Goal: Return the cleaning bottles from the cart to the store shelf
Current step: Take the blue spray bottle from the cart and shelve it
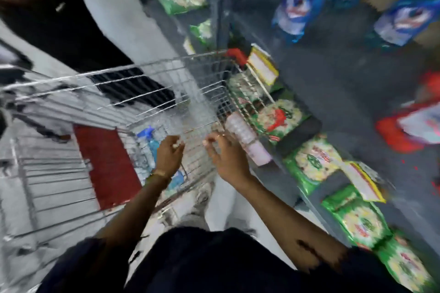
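The frame is blurred by motion. A wire shopping cart (152, 93) stands to the left of a grey store shelf (333, 74). Clear bottles with blue caps (148, 137) lie in the cart's near end. My left hand (170, 153) reaches down over them with its fingers curled; whether it grips anything is too blurred to tell. A pale pink bottle (247, 140) lies at the shelf's edge, against the cart's right side. My right hand (228, 157) is just left of it, fingers spread and nothing between them.
Green packets (278, 116) fill the lower shelf levels, with blue packets (295, 12) above and red ones (409, 128) at the right. Yellow price tags (262, 64) stick out from the shelf edges. A red panel (107, 162) lies in the cart. A person in dark clothing (59, 19) stands beyond it.
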Demonstrator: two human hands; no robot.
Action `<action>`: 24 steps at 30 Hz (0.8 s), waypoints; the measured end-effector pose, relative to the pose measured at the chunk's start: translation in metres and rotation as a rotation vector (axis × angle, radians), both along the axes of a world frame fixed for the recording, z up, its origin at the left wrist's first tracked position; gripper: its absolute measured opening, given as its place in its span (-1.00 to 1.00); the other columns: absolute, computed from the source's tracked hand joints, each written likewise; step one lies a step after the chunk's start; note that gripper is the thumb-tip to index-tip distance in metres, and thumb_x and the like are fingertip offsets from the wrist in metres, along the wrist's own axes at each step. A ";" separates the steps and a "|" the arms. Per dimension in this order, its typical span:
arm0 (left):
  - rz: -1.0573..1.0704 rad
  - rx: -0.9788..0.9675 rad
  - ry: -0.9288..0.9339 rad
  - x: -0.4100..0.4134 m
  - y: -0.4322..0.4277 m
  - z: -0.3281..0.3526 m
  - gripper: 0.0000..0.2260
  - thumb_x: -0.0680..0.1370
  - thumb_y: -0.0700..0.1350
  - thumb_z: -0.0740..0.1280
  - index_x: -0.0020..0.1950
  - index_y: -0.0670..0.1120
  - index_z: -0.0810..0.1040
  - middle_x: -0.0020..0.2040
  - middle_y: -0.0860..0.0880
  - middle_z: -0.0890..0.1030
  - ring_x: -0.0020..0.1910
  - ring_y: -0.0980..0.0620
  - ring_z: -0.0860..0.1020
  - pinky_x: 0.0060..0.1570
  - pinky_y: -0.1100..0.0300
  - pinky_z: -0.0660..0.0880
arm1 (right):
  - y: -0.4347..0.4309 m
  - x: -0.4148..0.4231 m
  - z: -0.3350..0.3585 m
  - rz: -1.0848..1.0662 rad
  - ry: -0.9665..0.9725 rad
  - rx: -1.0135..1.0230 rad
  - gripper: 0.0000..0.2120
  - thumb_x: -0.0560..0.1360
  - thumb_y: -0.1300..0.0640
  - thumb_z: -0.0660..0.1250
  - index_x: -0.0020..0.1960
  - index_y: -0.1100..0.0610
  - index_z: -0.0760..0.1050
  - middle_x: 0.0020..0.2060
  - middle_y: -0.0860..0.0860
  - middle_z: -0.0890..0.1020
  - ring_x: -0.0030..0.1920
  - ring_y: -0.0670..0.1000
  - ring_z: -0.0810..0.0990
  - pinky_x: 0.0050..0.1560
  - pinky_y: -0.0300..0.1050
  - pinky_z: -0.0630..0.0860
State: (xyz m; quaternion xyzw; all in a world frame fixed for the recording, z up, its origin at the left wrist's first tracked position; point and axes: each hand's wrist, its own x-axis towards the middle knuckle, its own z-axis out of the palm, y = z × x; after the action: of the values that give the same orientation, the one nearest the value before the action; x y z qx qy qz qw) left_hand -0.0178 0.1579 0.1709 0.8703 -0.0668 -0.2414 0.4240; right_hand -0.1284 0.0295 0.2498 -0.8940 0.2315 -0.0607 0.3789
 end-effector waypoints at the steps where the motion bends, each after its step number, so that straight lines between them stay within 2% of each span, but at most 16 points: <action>1: 0.020 0.135 0.081 0.015 0.017 -0.020 -0.74 0.55 -0.26 0.28 0.18 -0.38 0.49 0.12 -0.39 0.57 0.14 -0.28 0.55 0.11 -0.01 0.42 | 0.011 0.017 -0.008 0.046 0.062 -0.010 -0.83 0.54 0.17 0.25 -0.01 0.24 0.57 -0.07 0.23 0.66 0.00 0.27 0.56 -0.01 0.11 0.50; 3: 0.004 0.342 0.225 0.032 0.039 -0.054 -0.72 0.57 -0.22 0.24 0.17 -0.41 0.48 0.18 -0.44 0.53 0.21 -0.33 0.50 0.12 -0.01 0.41 | 0.029 0.041 -0.023 0.105 0.246 -0.049 -0.80 0.54 0.13 0.21 0.03 0.20 0.55 -0.03 0.22 0.65 0.06 0.26 0.55 0.00 0.07 0.49; 5: -0.022 0.467 0.304 0.038 0.047 -0.078 -0.68 0.59 -0.15 0.21 0.21 -0.38 0.45 0.23 -0.42 0.50 0.24 -0.33 0.48 0.16 -0.01 0.41 | 0.036 0.049 -0.040 0.128 0.390 -0.126 -0.73 0.54 0.09 0.19 0.19 0.09 0.51 0.03 0.16 0.67 0.09 0.21 0.58 0.04 0.02 0.48; 7: -0.002 0.453 0.329 0.037 0.051 -0.101 -0.66 0.59 -0.12 0.23 0.23 -0.37 0.43 0.23 -0.40 0.50 0.23 -0.31 0.48 0.13 0.00 0.40 | 0.035 0.044 -0.049 0.060 0.372 -0.177 -0.65 0.52 0.09 0.23 0.30 0.02 0.43 0.03 0.13 0.69 0.06 0.19 0.61 0.04 0.02 0.50; 9: 0.021 0.437 0.330 0.039 0.056 -0.124 -0.65 0.57 -0.13 0.26 0.25 -0.35 0.40 0.22 -0.39 0.50 0.21 -0.30 0.49 0.11 -0.01 0.37 | 0.034 0.045 -0.054 0.017 0.330 -0.202 -0.62 0.48 0.09 0.29 0.29 0.00 0.42 -0.01 0.10 0.71 0.01 0.19 0.63 -0.01 0.01 0.51; 12: 0.102 0.444 0.390 0.046 0.062 -0.155 -0.52 0.56 -0.11 0.28 0.38 -0.34 0.28 0.30 -0.35 0.46 0.29 -0.28 0.45 0.23 -0.02 0.38 | 0.037 0.053 -0.064 0.048 0.371 -0.225 -0.61 0.47 0.04 0.32 0.29 -0.03 0.42 -0.05 0.02 0.73 0.02 0.16 0.63 -0.02 0.00 0.53; 14: 0.107 0.515 0.446 0.047 0.064 -0.163 -0.43 0.54 -0.05 0.33 0.42 -0.34 0.24 0.34 -0.32 0.44 0.33 -0.26 0.44 0.28 -0.02 0.38 | 0.038 0.053 -0.060 0.036 0.358 -0.240 -0.63 0.46 0.02 0.35 0.26 -0.02 0.46 -0.10 -0.02 0.74 -0.01 0.16 0.63 -0.06 -0.01 0.55; 17: 0.136 0.508 0.524 0.051 0.073 -0.179 -0.50 0.47 0.01 0.42 0.26 -0.29 0.47 0.24 -0.29 0.55 0.25 -0.21 0.52 0.17 0.00 0.45 | 0.040 0.053 -0.061 0.022 0.353 -0.247 -0.64 0.45 0.00 0.37 0.23 -0.01 0.50 -0.12 -0.05 0.74 -0.03 0.13 0.63 -0.09 -0.04 0.54; 19: 0.125 0.435 0.595 0.053 0.075 -0.185 -0.52 0.43 -0.01 0.47 0.19 -0.32 0.53 0.19 -0.32 0.58 0.20 -0.21 0.56 0.04 0.01 0.50 | 0.040 0.052 -0.063 0.019 0.360 -0.260 -0.68 0.45 -0.01 0.36 0.19 0.00 0.53 -0.10 -0.05 0.74 -0.03 0.11 0.63 -0.08 -0.06 0.53; 22: 0.218 0.313 0.640 0.055 0.067 -0.180 -0.58 0.38 -0.18 0.52 0.12 -0.28 0.44 0.21 -0.33 0.54 0.16 -0.20 0.55 0.05 -0.04 0.52 | 0.039 0.051 -0.063 0.031 0.371 -0.245 -0.71 0.48 -0.02 0.32 0.18 -0.01 0.53 -0.08 -0.07 0.74 -0.03 0.07 0.63 -0.07 -0.07 0.52; 24: 0.177 0.293 0.624 0.056 0.059 -0.171 -0.56 0.34 -0.21 0.53 0.09 -0.21 0.39 0.20 -0.29 0.54 0.08 -0.13 0.53 0.05 -0.03 0.51 | 0.039 0.052 -0.063 0.038 0.381 -0.237 -0.73 0.48 -0.02 0.32 0.15 0.00 0.53 -0.08 -0.05 0.73 -0.04 0.08 0.63 -0.07 -0.06 0.52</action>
State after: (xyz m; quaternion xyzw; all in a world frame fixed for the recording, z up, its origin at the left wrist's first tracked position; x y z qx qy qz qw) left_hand 0.0384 0.2170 -0.0006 0.8088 0.1769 -0.4649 0.3138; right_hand -0.0766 0.0684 0.1867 -0.9317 0.2733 0.0896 0.2220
